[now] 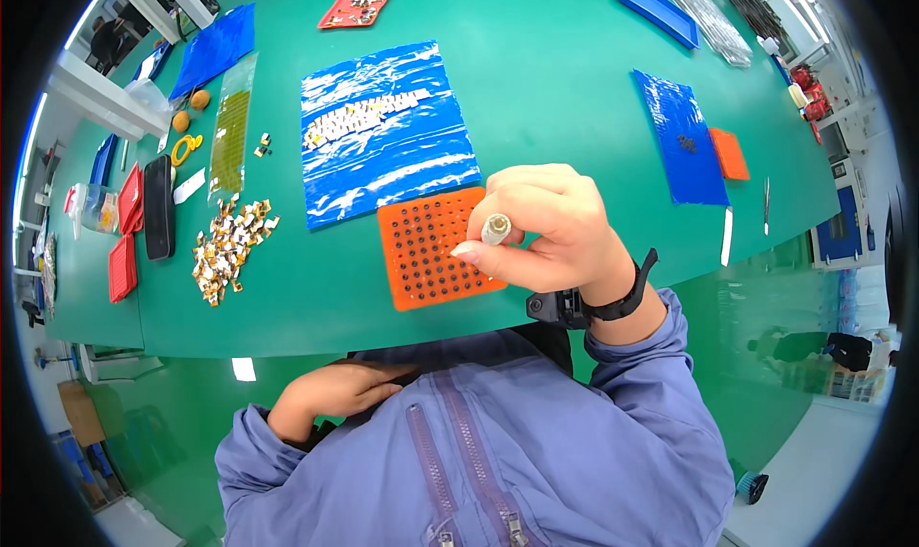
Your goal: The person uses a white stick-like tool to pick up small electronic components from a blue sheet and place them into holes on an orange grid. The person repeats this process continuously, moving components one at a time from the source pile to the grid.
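Right hand (546,231) raised over the orange perforated tray (426,250) on the green counter (555,88), fingers (471,251) pinching a small silvery cylinder (496,228). Left hand (335,391) lay loosely curled against the jacket. Blue plastic bag (383,131) with pale strips lay behind the tray.

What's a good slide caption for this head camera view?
Right hand pinches a small metal cylinder above an orange perforated tray; left hand rests on the jacket.

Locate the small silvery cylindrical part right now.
In the head view, the small silvery cylindrical part is pinched in the right hand, above the orange perforated tray, right of centre.
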The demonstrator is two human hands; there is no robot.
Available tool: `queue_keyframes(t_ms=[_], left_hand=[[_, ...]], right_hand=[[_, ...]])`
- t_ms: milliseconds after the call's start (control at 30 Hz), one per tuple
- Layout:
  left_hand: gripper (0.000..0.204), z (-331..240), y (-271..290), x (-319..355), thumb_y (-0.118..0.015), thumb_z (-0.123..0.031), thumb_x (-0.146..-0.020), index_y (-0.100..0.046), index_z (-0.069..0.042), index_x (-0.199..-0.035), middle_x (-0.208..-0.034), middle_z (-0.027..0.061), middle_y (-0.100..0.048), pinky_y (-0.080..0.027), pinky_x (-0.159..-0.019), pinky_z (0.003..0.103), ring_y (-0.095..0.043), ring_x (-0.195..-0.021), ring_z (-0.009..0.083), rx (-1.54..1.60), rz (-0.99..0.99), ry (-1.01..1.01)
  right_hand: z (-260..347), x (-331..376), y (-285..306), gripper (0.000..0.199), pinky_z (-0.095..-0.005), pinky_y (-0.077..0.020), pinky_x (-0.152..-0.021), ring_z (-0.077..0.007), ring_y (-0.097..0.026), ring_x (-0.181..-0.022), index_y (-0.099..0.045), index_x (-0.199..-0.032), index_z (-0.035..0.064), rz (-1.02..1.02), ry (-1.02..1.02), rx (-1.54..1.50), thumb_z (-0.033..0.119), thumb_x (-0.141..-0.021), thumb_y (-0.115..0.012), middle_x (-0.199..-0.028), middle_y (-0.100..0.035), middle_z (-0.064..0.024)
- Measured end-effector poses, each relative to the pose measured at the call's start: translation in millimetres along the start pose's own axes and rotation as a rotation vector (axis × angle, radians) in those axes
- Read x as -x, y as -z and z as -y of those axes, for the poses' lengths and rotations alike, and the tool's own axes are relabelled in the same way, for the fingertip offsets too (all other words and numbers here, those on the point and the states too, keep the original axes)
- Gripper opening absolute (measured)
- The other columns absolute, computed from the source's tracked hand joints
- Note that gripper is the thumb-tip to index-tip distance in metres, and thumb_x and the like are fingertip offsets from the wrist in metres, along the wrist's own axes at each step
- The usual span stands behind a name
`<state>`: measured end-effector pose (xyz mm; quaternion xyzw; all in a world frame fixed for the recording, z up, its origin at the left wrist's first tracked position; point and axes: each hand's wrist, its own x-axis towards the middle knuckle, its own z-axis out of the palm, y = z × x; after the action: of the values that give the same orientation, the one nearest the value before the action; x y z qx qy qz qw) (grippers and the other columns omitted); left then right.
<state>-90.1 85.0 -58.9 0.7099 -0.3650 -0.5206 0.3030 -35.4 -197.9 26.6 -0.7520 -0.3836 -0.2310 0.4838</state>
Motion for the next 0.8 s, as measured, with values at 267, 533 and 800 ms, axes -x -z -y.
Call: queue_keyframes(t_ms=[267, 533, 800], left_hand=[[0.033, -42.0, 27.2, 17.0, -0.052, -0.017, -0.084, -0.051, -0.003, -0.114, -0.086, 0.0169, -0.061, -0.046, -0.067, 0.035, -0.059, -0.074, 0.0312, -0.205, -0.252, -0.126], [0.014, -34.0, 36.7, 9.7, -0.058, -0.001, -0.078, -0.061, 0.001, -0.091, -0.080, 0.0093, -0.061, -0.045, -0.055, 0.022, -0.059, -0.064, 0.0127, 0.101, -0.737, -0.133], [0.008, -18.3, 34.3, 0.3, -0.060, 0.001, -0.076, -0.061, 0.002, -0.085, -0.071, 0.0048, -0.056, -0.040, -0.048, 0.018, -0.052, -0.058, 0.0068, 0.210, -0.937, -0.150]], right_hand=[[-0.5, 1.4, 1.1, 0.027, -0.0245, -0.0339, -0.039, -0.0137, -0.045, -0.043, -0.048, -0.063, 0.0066, 0.010, -0.016, 0.000, 0.015, -0.065, -0.074, -0.052, -0.046, -0.0007], [1.5, -0.3, 2.4, 0.026, -0.0240, -0.0344, -0.040, -0.0131, -0.045, -0.044, -0.050, -0.063, 0.0065, 0.032, -0.053, 0.008, 0.014, -0.065, -0.074, -0.052, -0.047, -0.0001], [23.0, -10.7, 11.0, 0.013, -0.0240, -0.0431, -0.047, -0.0176, -0.052, -0.053, -0.062, -0.076, 0.0021, -0.039, 0.126, -0.032, 0.001, -0.066, -0.068, -0.074, -0.057, -0.0088]])
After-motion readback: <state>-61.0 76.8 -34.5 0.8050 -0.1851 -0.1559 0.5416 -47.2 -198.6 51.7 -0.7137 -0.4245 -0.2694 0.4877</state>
